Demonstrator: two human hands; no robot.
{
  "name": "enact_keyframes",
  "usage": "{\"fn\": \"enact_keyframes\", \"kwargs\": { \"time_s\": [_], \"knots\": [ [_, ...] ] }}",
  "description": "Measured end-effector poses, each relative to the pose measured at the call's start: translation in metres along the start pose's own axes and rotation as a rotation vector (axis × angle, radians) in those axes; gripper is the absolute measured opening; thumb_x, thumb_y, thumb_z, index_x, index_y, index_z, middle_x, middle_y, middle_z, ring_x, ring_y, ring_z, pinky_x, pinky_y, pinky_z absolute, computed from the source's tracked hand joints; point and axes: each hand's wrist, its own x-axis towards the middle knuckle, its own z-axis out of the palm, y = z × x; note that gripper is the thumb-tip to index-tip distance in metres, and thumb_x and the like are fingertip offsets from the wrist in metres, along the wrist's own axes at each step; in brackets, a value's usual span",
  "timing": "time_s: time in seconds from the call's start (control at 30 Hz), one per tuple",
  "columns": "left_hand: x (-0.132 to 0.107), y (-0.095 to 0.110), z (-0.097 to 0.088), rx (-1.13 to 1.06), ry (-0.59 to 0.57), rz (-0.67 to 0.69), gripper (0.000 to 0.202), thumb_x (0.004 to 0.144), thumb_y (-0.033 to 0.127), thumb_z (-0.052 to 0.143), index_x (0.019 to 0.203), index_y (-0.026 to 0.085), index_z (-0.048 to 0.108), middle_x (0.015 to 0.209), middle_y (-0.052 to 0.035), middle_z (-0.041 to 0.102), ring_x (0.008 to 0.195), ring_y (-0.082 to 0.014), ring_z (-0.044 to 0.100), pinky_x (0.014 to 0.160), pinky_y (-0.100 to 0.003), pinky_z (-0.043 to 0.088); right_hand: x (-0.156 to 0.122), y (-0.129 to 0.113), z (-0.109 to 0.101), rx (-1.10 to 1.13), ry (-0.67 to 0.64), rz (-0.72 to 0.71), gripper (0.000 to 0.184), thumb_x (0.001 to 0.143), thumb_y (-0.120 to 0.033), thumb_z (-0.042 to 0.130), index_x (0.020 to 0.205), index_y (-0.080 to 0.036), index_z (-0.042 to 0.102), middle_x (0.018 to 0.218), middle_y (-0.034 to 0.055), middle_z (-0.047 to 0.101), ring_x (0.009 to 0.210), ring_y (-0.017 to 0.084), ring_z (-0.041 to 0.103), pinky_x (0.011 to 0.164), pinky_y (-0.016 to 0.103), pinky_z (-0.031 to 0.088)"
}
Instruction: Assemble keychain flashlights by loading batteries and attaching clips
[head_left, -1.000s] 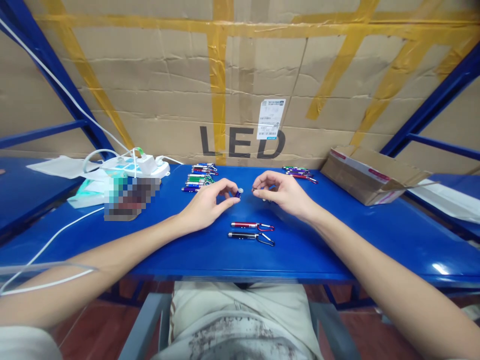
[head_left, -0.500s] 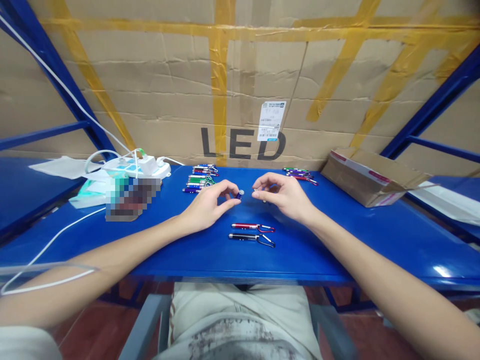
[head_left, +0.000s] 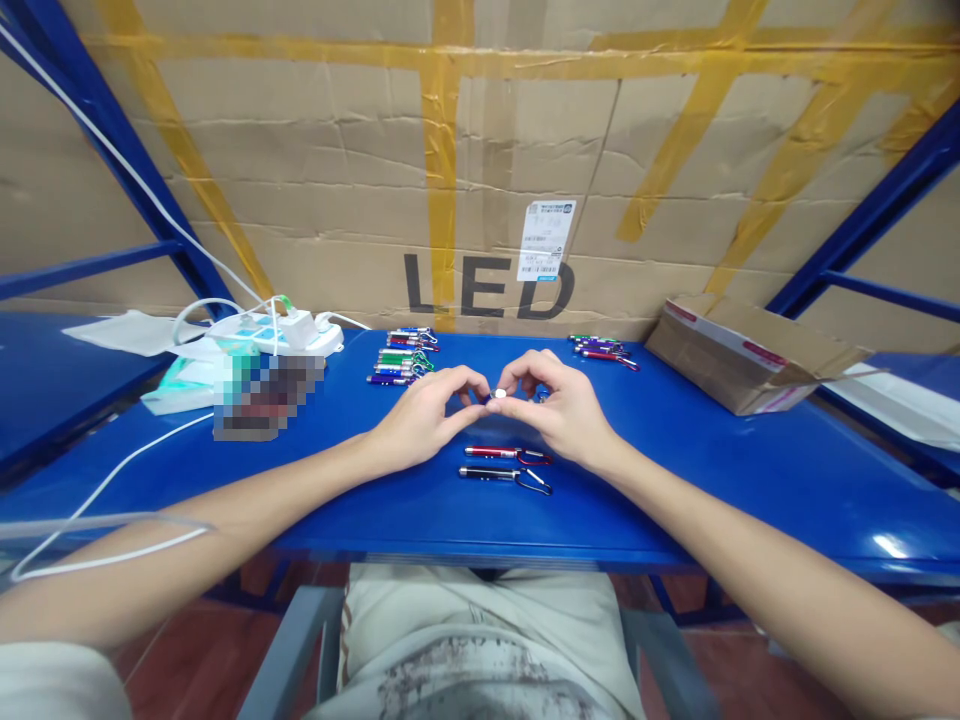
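At frame centre, the left hand (head_left: pixel 424 418) and right hand (head_left: pixel 564 412) both pinch the blue keychain flashlight (head_left: pixel 495 397), which lies crosswise between their meeting fingertips.

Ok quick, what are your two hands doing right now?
Left hand: closed, pinching a small blue flashlight.
Right hand: closed, fingertips pinching the same flashlight's end.

Two torches (head_left: pixel 489 472) lie on the table (head_left: pixel 712 490). Behind them, a power strip (head_left: pixel 281 333) sits left, a box (head_left: pixel 750 352) right.
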Motion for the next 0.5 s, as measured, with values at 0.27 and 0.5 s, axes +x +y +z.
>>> {"fn": "enact_keyframes", "kwargs": {
  "time_s": [0.27, 0.5],
  "knots": [
    [-0.0007, 0.0009, 0.0014, 0.042, 0.008, 0.025, 0.013, 0.107, 0.034, 0.068, 0.108, 0.021, 0.068, 0.104, -0.0027, 0.076, 0.09, -0.0187, 0.072, 0.088, -0.033, 0.052, -0.001, 0.0007, 0.0038, -0.017, 0.002, -0.026, 0.028, 0.094, -0.047, 0.087, 0.09, -0.025, 0.072, 0.088, 0.0007, 0.072, 0.084, 0.021, 0.056, 0.076, 0.035, 0.045],
    [-0.0008, 0.0019, 0.0022, 0.066, 0.011, 0.018, 0.013, 0.106, 0.034, 0.07, 0.107, 0.021, 0.069, 0.099, -0.001, 0.076, 0.087, -0.0184, 0.071, 0.087, -0.032, 0.053, -0.0007, 0.0003, 0.0048, -0.023, -0.003, -0.015, 0.035, 0.096, -0.057, 0.081, 0.09, -0.025, 0.07, 0.088, 0.0018, 0.072, 0.083, 0.022, 0.056, 0.077, 0.037, 0.045]
  ]
}}
